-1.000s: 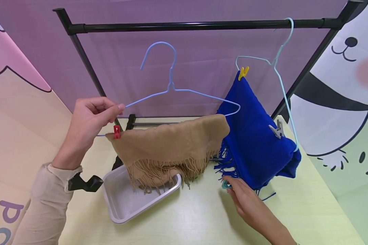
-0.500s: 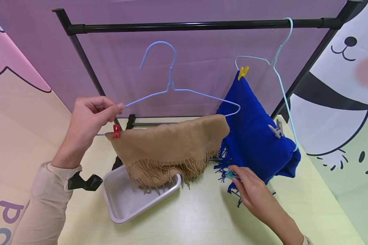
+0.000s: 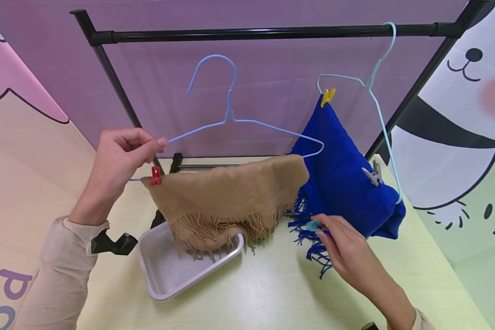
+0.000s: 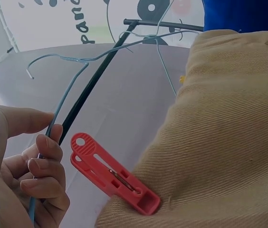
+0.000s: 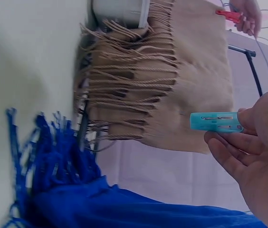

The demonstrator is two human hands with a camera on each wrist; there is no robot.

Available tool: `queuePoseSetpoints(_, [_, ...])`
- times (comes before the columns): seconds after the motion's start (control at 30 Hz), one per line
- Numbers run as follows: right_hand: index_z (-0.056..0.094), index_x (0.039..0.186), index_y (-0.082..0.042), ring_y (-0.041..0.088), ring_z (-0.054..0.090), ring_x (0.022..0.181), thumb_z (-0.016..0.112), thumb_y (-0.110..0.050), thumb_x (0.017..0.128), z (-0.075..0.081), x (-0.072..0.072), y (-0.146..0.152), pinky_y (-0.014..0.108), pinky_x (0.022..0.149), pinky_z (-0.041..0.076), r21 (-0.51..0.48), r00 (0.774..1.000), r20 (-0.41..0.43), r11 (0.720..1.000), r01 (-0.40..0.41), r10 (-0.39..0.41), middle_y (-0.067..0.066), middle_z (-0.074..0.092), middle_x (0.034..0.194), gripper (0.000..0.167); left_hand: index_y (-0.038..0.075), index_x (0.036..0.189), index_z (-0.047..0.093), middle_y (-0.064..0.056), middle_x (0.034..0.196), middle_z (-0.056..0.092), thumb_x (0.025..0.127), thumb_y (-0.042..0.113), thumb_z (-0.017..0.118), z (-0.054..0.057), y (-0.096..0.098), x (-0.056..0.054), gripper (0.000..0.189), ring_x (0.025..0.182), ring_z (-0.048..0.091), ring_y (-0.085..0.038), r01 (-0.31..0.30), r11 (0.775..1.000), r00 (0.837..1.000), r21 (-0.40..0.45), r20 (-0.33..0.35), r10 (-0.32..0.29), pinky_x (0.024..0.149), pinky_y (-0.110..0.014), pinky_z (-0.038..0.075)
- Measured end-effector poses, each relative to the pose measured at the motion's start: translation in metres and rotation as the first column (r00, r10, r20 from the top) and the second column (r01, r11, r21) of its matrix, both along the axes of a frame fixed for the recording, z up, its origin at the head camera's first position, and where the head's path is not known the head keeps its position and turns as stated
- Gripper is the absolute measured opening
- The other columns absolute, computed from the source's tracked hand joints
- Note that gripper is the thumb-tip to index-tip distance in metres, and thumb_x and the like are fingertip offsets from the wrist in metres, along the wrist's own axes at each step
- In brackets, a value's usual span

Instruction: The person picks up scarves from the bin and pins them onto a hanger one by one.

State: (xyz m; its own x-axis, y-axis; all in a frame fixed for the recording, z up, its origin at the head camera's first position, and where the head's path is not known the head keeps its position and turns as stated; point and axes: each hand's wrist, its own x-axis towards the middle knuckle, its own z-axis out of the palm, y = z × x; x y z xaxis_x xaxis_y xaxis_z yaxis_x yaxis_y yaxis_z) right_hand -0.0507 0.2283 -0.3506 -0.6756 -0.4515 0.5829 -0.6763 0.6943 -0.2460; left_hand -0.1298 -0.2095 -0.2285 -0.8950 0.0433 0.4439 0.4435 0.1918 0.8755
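My left hand (image 3: 125,165) grips the left arm of a blue wire hanger (image 3: 229,107), its fingers curled round the wire in the left wrist view. A tan fringed scarf (image 3: 231,188) is draped over the hanger's lower bar. At the scarf's left corner a red clothespin (image 4: 115,173) clamps it. My right hand (image 3: 350,247) pinches a teal clothespin (image 5: 215,121) between thumb and fingers. That hand is low to the right of the tan scarf, in front of the blue fringed scarf (image 3: 334,183).
A black rack bar (image 3: 247,33) spans the back. On it hangs a pale green hanger (image 3: 377,101) with the blue scarf, clipped by a yellow clothespin (image 3: 327,97) and a grey clothespin (image 3: 373,174). Below the tan fringe sits a white tray (image 3: 161,295) on the table (image 3: 272,293).
My right hand has moved up and slightly right with the teal clothespin, past the blue fringe. My left hand and the blue hanger have stayed nearly still.
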Motion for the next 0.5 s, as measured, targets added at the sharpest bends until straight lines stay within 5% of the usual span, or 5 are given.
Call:
queuePoseSetpoints(0.17, [0.064,0.122,0.002,0.020,0.064,0.098,0.041,-0.036,0.107,0.015,-0.003,-0.002,0.006,0.096,0.038,-0.050,0.997,-0.072,0.998,-0.025,0.021,0.009,0.068,0.113,0.047,-0.006,0.079,0.071,0.001,0.060,0.063,0.088,0.011,0.075,-0.001,-0.001,-0.001,0.019,0.062,0.049,-0.015,0.012,1.000,1.000,0.011,-0.003,-0.012,0.056,-0.024,0.036])
queuePoseSetpoints(0.5, [0.075,0.100,0.003,0.024,0.069,0.083,0.053,-0.033,0.104,0.042,-0.014,-0.010,0.009,0.093,0.043,-0.135,0.953,-0.300,0.987,-0.089,0.045,0.012,0.074,0.096,0.043,-0.005,0.079,0.072,0.001,0.060,0.061,0.089,0.011,0.074,0.000,-0.001,0.001,0.019,0.062,0.050,-0.015,0.019,0.999,1.000,-0.025,-0.021,-0.020,0.054,-0.025,0.037])
